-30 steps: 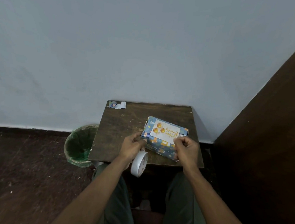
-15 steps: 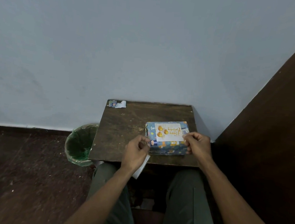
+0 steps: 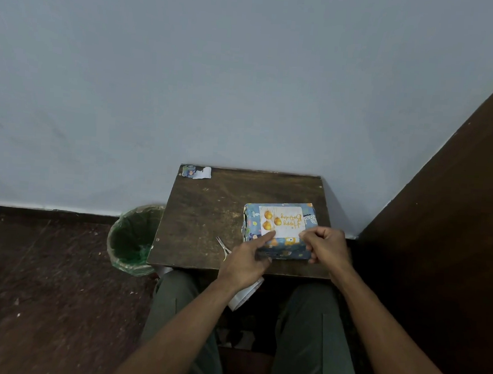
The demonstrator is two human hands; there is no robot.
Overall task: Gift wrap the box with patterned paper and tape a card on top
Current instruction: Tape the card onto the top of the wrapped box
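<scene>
The box (image 3: 277, 247), wrapped in blue patterned paper, lies at the near right of the small wooden table (image 3: 207, 213). A white card (image 3: 283, 223) with gold ornaments and gold lettering lies on its top. My left hand (image 3: 245, 265) reaches in from the near side, and its index finger presses the card's near left corner. A white tape roll (image 3: 245, 294) hangs under that hand, held by the other fingers. My right hand (image 3: 327, 246) is pinched at the card's near right corner, apparently on the tape's thin end, which is hard to make out.
Small scissors (image 3: 223, 245) lie on the table just left of my left hand. A torn paper scrap (image 3: 197, 172) sits at the far left corner. A green-lined bin (image 3: 133, 238) stands on the floor left of the table. A dark wooden panel (image 3: 450, 203) rises on the right.
The box has turned square to me and settled flat. My left hand rose from the box's left side, so its index finger now rests on the card. The right hand came nearer, and the scissors are uncovered.
</scene>
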